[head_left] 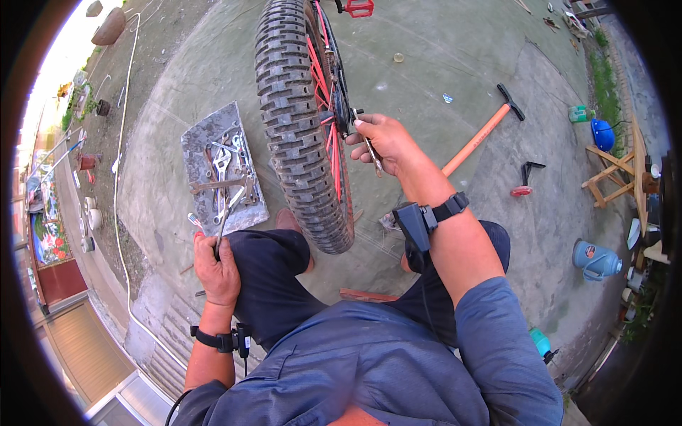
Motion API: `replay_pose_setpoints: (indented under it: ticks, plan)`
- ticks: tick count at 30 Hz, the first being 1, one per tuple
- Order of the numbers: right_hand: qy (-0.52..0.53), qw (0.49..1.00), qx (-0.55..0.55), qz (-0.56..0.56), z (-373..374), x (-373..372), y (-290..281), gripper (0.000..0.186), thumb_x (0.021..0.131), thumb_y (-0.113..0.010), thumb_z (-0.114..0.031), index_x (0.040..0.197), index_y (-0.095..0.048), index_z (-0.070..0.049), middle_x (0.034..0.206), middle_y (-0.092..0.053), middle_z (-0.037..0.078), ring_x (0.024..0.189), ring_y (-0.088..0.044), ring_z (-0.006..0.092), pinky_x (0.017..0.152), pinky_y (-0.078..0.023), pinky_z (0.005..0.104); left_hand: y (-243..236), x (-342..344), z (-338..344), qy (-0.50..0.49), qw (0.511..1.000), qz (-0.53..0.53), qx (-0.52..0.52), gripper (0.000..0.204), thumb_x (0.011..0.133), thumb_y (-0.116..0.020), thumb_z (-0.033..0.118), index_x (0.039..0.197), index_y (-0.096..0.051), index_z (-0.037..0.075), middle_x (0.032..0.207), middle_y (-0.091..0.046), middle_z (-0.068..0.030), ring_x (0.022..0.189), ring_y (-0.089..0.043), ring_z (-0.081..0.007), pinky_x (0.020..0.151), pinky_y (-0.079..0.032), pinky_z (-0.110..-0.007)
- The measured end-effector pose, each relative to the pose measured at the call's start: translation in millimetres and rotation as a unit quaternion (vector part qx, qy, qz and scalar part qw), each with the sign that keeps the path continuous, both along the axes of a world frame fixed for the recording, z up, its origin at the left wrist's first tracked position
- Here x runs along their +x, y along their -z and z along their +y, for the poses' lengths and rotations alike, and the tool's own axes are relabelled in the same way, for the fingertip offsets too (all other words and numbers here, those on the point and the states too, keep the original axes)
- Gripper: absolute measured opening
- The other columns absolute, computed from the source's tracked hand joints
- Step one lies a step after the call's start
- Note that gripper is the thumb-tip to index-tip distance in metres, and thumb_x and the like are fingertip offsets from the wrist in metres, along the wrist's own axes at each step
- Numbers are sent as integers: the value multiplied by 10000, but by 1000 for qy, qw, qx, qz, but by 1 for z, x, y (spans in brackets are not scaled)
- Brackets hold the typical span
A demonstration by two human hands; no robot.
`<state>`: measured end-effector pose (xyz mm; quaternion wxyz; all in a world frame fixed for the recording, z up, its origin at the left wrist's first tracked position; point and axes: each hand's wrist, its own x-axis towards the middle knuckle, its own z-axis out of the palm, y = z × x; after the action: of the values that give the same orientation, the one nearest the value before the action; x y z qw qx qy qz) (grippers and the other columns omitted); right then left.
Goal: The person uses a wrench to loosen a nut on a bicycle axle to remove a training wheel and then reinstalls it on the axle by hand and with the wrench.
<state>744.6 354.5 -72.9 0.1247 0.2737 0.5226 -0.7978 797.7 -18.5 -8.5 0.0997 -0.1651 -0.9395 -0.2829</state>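
Note:
A bicycle wheel with a thick knobby tyre (295, 121) and red spokes (334, 160) stands upright between my knees. My right hand (387, 144) is at the right side of its hub, fingers closed around a slim metal wrench (372, 155). The wrench's upper end is close to the axle; whether it sits on a nut, I cannot tell. Over my left knee, my left hand (217, 273) is closed on a long, thin metal tool (224, 219) that looks like a wrench. Its grip is hidden by my fingers.
A grey metal tray (213, 124) of wrenches lies left of the wheel. Rightward are an orange-handled hammer (483, 135), a black tool with a red base (523, 186), a blue jug (597, 260) and a wooden stool (621, 174). A red pedal (359, 8) juts out ahead.

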Motion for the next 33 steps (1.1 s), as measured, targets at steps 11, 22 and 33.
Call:
replay_pose_setpoints:
  ticks: [11, 22, 33]
  plan:
    - [1, 1000, 18, -16, -4, -10, -6, 351, 984, -513, -208, 1226, -496, 47, 855, -645, 117, 521, -594, 145, 428, -455, 265, 1, -2, 3, 0, 1000, -1, -14, 85, 916, -584, 63, 880, -521, 17, 793, -480, -150, 749, -485, -332, 721, -424, -378]
    - [-27, 997, 77, 7, -12, 0, 4, 325, 1003, -463, -237, 1234, -543, -23, 813, -615, 76, 495, -567, 135, 424, -435, 264, 3, -6, 11, -2, 1000, 15, -13, 96, 898, -611, 58, 868, -528, 22, 773, -490, -133, 747, -489, -322, 725, -417, -383]
    - [-4, 1000, 15, 15, -13, 2, 4, 398, 956, -373, -169, 1308, -522, -60, 838, -620, 101, 482, -569, 159, 410, -437, 289, 2, -7, 16, -10, 1000, 13, -13, 91, 898, -612, 61, 871, -533, 25, 778, -500, -126, 741, -495, -309, 707, -415, -378]
